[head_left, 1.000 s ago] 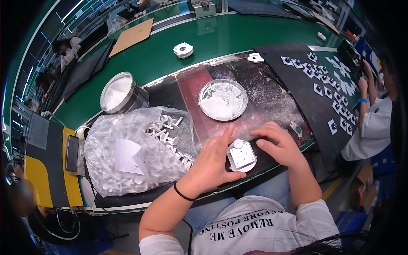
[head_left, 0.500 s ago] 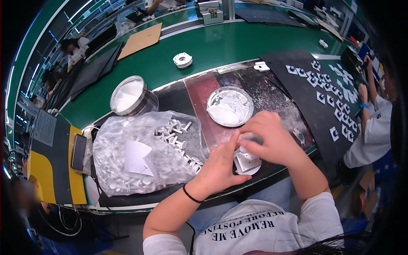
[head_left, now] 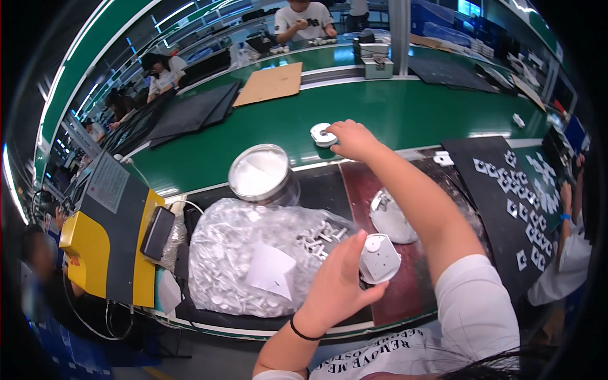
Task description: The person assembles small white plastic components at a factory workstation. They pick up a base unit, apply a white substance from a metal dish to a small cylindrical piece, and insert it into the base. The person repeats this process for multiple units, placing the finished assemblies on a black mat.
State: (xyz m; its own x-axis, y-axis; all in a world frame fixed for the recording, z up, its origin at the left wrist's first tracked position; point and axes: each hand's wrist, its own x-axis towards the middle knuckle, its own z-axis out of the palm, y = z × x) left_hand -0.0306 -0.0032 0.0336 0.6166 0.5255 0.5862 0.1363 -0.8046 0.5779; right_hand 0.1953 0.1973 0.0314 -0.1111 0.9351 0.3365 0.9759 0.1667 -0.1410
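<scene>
My left hand [head_left: 334,278] grips the left edge of a white plastic housing [head_left: 381,259], its thumb below and its fingers above. The housing's flat face has small holes and a round white knob-like piece at the top. My right arm stretches far forward. There my right hand [head_left: 356,139] pinches a round white plastic part [head_left: 323,134] with an open centre, on the green table. Close to my left hand lies a clear plastic bag [head_left: 221,253] of white mushroom-shaped pieces, several of them showing at its mouth. A round dish [head_left: 391,218] of white grease-like paste sits partly behind my right forearm.
A clear tub [head_left: 261,174] of white material stands behind the bag. At left is a yellow and grey machine [head_left: 123,234] with a phone-like dark object [head_left: 158,233]. A black mat [head_left: 472,164] with many white parts lies right, near a co-worker's arm [head_left: 565,209]. Cardboard [head_left: 269,84] lies far back.
My right hand has left the housing and reached forward to the round white part. My left hand still holds the housing, now tilted face up. The view has shifted.
</scene>
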